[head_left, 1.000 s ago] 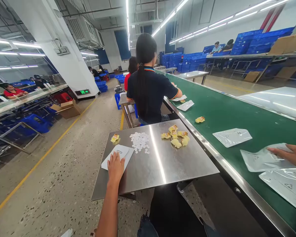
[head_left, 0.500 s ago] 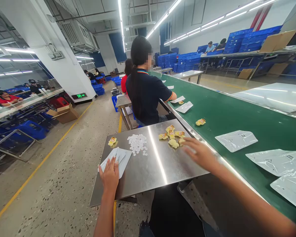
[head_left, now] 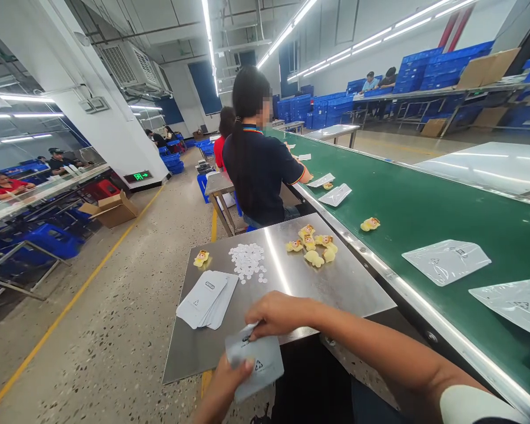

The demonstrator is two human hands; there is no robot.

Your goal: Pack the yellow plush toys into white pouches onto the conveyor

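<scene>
Between my two hands is a pale grey plastic pouch point(head_left: 265, 366) with a printed recycling mark, held just past the near edge of the metal table point(head_left: 344, 294). My left hand point(head_left: 229, 377) grips its lower left side, thumb on top. At its upper edge, my right hand point(head_left: 276, 315) pinches the pouch. A fanned stack of similar pouches point(head_left: 203, 300) lies on the table's left side. Beyond it is a pile of small white discs point(head_left: 247, 261), with one yellow doll-like figure point(head_left: 201, 258) to the left. Several more yellow figures point(head_left: 309, 241) lie together at the far right of the table.
A green conveyor belt point(head_left: 406, 206) runs along the right, carrying pouches point(head_left: 446, 262) and a yellow figure point(head_left: 370, 224). A co-worker in a dark shirt point(head_left: 260, 165) sits just beyond the table. An open cardboard box point(head_left: 110, 209) stands on the floor at left.
My left hand has left the stack and moved nearer with a pouch. My right hand has come back from the yellow figures to that pouch. Items on the belt have shifted toward the lower right.
</scene>
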